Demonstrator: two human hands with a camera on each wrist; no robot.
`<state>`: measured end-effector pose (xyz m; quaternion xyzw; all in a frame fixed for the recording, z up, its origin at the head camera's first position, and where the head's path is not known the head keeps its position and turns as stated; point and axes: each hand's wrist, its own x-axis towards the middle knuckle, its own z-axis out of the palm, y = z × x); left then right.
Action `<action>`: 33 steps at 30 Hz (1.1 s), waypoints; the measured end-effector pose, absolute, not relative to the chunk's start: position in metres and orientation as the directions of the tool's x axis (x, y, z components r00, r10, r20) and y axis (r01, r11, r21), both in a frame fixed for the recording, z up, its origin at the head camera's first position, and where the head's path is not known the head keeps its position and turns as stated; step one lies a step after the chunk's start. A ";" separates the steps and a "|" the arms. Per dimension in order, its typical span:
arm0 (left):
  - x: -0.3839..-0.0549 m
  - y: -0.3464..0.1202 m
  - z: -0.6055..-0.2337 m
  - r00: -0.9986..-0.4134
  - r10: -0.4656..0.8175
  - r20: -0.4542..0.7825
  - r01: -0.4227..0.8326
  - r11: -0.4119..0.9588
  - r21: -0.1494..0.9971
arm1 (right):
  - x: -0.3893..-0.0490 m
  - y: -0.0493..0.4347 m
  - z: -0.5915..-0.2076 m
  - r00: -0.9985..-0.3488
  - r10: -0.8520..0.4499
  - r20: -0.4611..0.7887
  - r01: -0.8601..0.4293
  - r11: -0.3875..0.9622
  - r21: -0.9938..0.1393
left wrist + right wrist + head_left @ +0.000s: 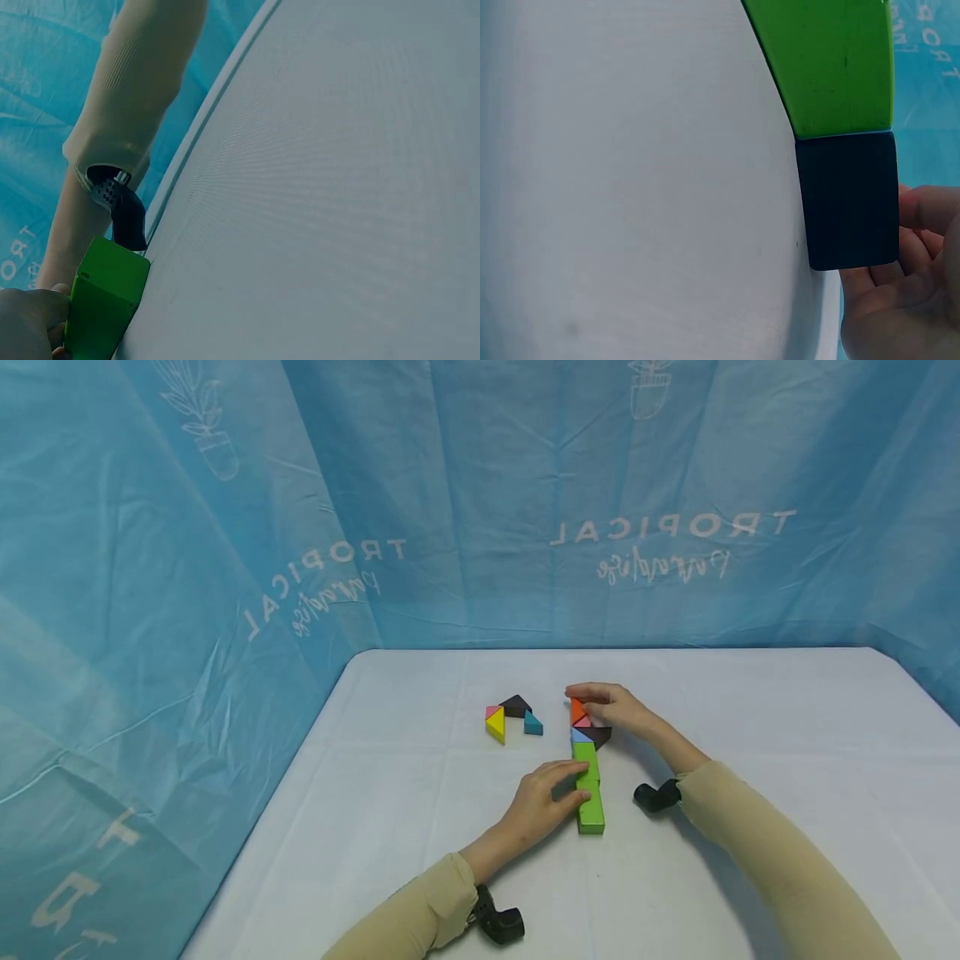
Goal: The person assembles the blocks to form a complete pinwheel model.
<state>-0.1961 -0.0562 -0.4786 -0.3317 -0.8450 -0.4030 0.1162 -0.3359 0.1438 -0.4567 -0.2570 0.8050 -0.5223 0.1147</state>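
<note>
A straight row of blocks runs away from the person in the head view. Two green blocks (592,814) form its near part. Beyond them sit a blue triangle (581,736), a black block (600,735), a pink triangle (583,722) and an orange triangular block (576,710) at the far end. My left hand (536,802) touches the green blocks from the left, thumb and forefinger spread apart. My right hand (621,708) holds the orange block, fingers around its far end and thumb at its right side. In the right wrist view, the black block (847,202) hides part of this grip.
Left of the row lies a loose cluster: a yellow triangle (497,725), a pink piece (492,711), a black block (516,705) and a teal triangle (533,723). A white cloth covers the table (360,777). Blue printed curtains (487,510) hang behind and to the left.
</note>
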 end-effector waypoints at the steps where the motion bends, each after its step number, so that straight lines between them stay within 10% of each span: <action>1: -0.196 -0.056 -0.479 -0.752 0.467 0.466 0.655 0.453 0.605 | -0.336 0.144 -0.457 -0.842 -0.533 0.083 -0.295 0.325 -0.898; 16: -0.197 -0.057 -0.479 -0.749 0.472 0.465 0.658 0.454 0.600 | -0.322 0.144 -0.442 -0.909 -0.395 0.132 -0.258 0.284 -0.923; 33: -0.198 -0.057 -0.479 -0.753 0.474 0.456 0.650 0.433 0.624 | -0.207 0.144 -0.435 -0.924 -0.373 0.087 -0.158 0.165 -0.973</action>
